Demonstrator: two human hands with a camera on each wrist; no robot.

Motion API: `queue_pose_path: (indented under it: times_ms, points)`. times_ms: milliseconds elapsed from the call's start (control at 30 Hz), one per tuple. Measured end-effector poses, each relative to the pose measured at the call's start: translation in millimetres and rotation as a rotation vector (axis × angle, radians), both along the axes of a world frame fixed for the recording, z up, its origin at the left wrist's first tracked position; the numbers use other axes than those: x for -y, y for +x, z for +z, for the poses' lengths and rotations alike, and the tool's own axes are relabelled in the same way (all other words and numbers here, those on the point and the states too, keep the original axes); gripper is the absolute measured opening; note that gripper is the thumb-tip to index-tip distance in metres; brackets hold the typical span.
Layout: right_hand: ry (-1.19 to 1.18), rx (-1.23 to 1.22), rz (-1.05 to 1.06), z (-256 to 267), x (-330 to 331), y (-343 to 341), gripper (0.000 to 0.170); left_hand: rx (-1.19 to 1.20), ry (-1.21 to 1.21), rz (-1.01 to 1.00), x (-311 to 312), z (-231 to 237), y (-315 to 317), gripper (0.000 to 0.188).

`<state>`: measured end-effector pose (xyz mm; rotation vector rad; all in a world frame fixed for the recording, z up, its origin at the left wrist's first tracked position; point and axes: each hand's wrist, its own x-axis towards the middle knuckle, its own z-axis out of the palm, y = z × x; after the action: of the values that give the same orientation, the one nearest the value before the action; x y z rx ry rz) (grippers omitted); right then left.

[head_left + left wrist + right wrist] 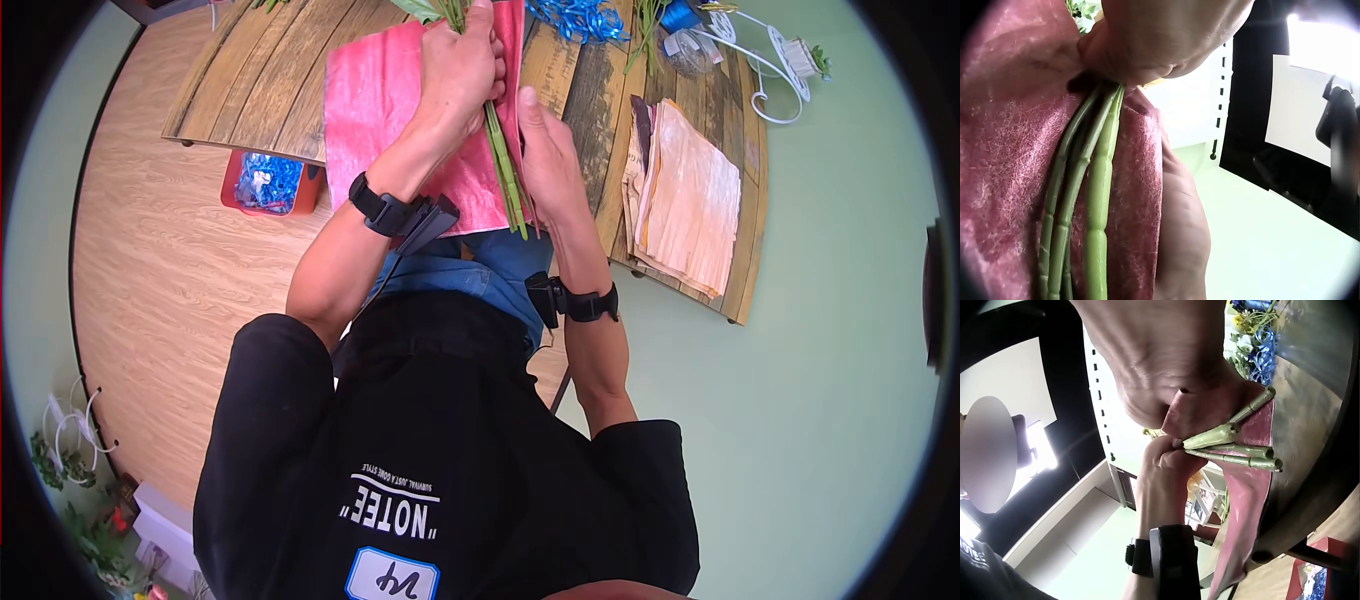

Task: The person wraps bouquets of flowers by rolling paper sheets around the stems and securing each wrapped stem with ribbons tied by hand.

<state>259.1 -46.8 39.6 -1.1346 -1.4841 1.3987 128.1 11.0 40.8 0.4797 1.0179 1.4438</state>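
My left hand (462, 80) grips a bundle of green flower stems (505, 170) over a sheet of pink wrapping paper (375, 95). The cut ends extend below my fist toward my body, and several thick jointed stems show against the paper in the left wrist view. At the paper's right side, my right hand (552, 165) lies along the raised edge, thumb extended and its other fingers partly hidden. The left wrist view shows this right hand (1180, 231) behind the paper. Leaves (418, 8) poke out above my left fist; the flower heads are outside the head view.
The wooden table (270, 70) bears a stack of pale wrapping sheets (690, 195) on the right. Blue shredded ribbon (580, 18), a ribbon spool (680, 14) and loose greenery (648, 30) lie at the back. A red bin (232, 190) with blue shreds stands below the table's left side.
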Motion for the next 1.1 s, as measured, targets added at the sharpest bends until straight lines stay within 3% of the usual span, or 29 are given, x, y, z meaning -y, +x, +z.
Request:
queue_pose_path:
  times_ms: [133,200,400,600,633,667,833,900,967,1000,1100]
  points:
    - [-0.131,-0.235,0.001,-12.0,1.6,-2.0,0.062,-0.15,0.073,0.063,3.6,9.7,3.5,0.044]
    - [-0.272,-0.397,0.101,-11.8,4.6,-2.5,0.058,-0.17,0.121,0.074,2.1,7.0,6.7,0.043]
    - [-0.343,-0.352,0.029,-17.9,17.4,-3.3,0.049,-0.372,0.372,0.292,-9.7,-8.4,10.7,0.038]
    - [-0.392,-0.305,0.117,-30.6,17.1,4.7,0.043,-0.576,0.116,0.188,-26.8,-41.6,3.6,0.039]
    - [-0.39,-0.306,0.117,-32.2,17.5,4.9,0.043,-0.628,0.043,0.185,-26.7,-42.3,4.7,0.046]
    - [-0.335,-0.222,0.121,-33.7,18.0,3.8,0.036,-0.68,-0.03,0.183,-26.9,-42.7,5.7,0.056]
    - [-0.041,-0.007,0.041,-39.3,25.3,-7.3,0.025,-0.739,-0.066,0.174,-25.1,-45.1,10.2,0.056]
    - [-0.017,-0.034,-0.009,-45.0,28.9,-9.7,0.023,-0.751,-0.057,0.18,-25.1,-44.5,11.9,0.057]
    - [0.009,-0.039,-0.062,-42.9,31.9,-10.7,0.023,-0.512,-0.116,0.088,-15.8,-29.8,10.9,0.047]
    - [0.009,-0.043,-0.067,-42.7,32.6,-9.4,0.023,-0.516,-0.115,0.083,-14.1,-28.2,10.3,0.047]
    - [-0.078,-0.072,-0.065,-42.6,35.7,-3.9,0.023,-0.027,0.028,-0.057,-10.4,-32.8,-4.6,0.024]
